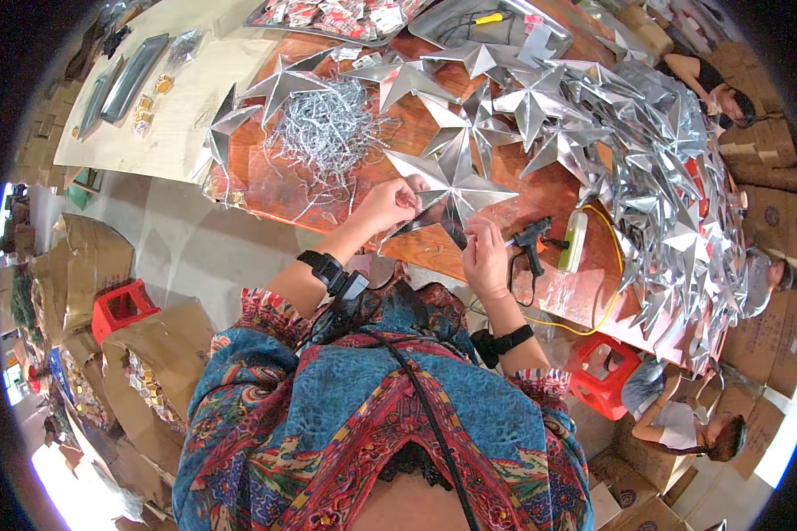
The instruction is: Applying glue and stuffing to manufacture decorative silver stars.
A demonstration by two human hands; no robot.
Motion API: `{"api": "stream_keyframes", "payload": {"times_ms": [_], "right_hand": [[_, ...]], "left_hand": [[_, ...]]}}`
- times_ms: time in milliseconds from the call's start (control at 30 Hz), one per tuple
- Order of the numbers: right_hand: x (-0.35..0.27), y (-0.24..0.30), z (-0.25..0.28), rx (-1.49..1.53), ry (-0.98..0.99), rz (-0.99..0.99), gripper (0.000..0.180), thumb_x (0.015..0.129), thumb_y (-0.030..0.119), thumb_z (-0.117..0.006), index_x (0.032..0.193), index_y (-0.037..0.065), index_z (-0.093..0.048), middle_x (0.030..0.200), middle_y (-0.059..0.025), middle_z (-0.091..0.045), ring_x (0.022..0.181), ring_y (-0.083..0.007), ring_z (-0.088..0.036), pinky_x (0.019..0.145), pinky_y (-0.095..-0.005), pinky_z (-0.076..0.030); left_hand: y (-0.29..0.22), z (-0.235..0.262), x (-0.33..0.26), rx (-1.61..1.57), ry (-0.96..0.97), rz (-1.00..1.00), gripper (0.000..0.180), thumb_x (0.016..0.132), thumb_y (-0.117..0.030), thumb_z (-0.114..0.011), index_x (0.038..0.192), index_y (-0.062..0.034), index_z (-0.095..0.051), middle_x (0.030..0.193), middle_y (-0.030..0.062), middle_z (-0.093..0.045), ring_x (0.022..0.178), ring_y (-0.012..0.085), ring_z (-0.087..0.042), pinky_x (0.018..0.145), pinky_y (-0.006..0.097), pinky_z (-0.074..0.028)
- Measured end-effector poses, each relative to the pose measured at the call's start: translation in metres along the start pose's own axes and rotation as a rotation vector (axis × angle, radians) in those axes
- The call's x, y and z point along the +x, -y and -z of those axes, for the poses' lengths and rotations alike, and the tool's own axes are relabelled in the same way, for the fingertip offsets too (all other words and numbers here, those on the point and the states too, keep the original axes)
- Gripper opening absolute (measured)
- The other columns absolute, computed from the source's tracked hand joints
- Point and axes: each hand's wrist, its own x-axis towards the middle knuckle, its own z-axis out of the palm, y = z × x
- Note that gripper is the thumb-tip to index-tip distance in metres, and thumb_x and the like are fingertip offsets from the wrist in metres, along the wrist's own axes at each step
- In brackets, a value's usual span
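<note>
A silver foil star [452, 188] is held over the near edge of the wooden table. My left hand [390, 205] is closed in a pinch at the star's left side. Below that hand runs a thin silver strand; whether the fingers grip it too, I cannot make out. My right hand [485, 257] has its fingers closed at the star's lower right point. Just right of that hand lies a dark glue gun [530, 237]. Beyond my left hand is a tangled heap of silver cords [328, 133], with loose ends trailing toward me.
More silver stars [673, 212] pile up on the right. A green-and-white power strip [574, 241] with a yellow cable [613, 292] lies beside the glue gun. Trays [496, 31] stand at the back. Red stools [124, 310] and cardboard boxes are around; people sit at right.
</note>
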Motion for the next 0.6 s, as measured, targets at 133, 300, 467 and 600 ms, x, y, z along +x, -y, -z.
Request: {"api": "stream_keyframes", "payload": {"times_ms": [133, 300, 467, 600], "right_hand": [[-0.004, 0.001, 0.001, 0.001, -0.018, 0.005, 0.019, 0.071, -0.005, -0.05, 0.089, 0.002, -0.049, 0.098, -0.0154, -0.054, 0.089, -0.0353, -0.051, 0.079, -0.0425, -0.042], [-0.005, 0.001, 0.0, 0.018, -0.043, 0.025, 0.019, 0.072, -0.005, -0.05, 0.089, 0.002, -0.049, 0.099, -0.0153, -0.055, 0.088, -0.0353, -0.052, 0.078, -0.042, -0.042], [-0.006, 0.005, 0.003, 0.017, -0.025, -0.007, 0.022, 0.069, -0.005, -0.052, 0.09, 0.003, -0.05, 0.101, -0.0143, -0.055, 0.092, -0.0346, -0.052, 0.079, -0.0409, -0.042], [-0.001, 0.017, -0.01, -0.066, 0.248, 0.26, 0.024, 0.068, 0.003, -0.054, 0.091, 0.003, -0.051, 0.115, -0.0142, -0.05, 0.098, -0.0325, -0.05, 0.084, -0.0413, -0.041]], "left_hand": [[0.003, 0.001, -0.001, -0.026, 0.023, -0.008, 0.017, 0.068, -0.009, -0.066, 0.079, -0.0022, -0.056, 0.076, 0.007, -0.064, 0.068, 0.0128, -0.06, 0.059, 0.027, -0.048], [0.003, 0.0, -0.005, -0.091, 0.005, -0.094, 0.017, 0.076, -0.014, -0.067, 0.083, -0.0029, -0.057, 0.075, 0.0046, -0.06, 0.067, 0.0111, -0.057, 0.059, 0.025, -0.047], [0.005, 0.006, -0.004, 0.0, 0.001, -0.003, 0.02, 0.08, -0.02, -0.064, 0.088, -0.002, -0.06, 0.081, 0.0065, -0.064, 0.07, 0.0129, -0.059, 0.064, 0.026, -0.047], [0.015, 0.015, -0.012, 0.058, -0.109, -0.12, 0.018, 0.085, -0.015, -0.058, 0.093, -0.0004, -0.062, 0.082, 0.0062, -0.064, 0.073, 0.0128, -0.06, 0.067, 0.026, -0.048]]}}
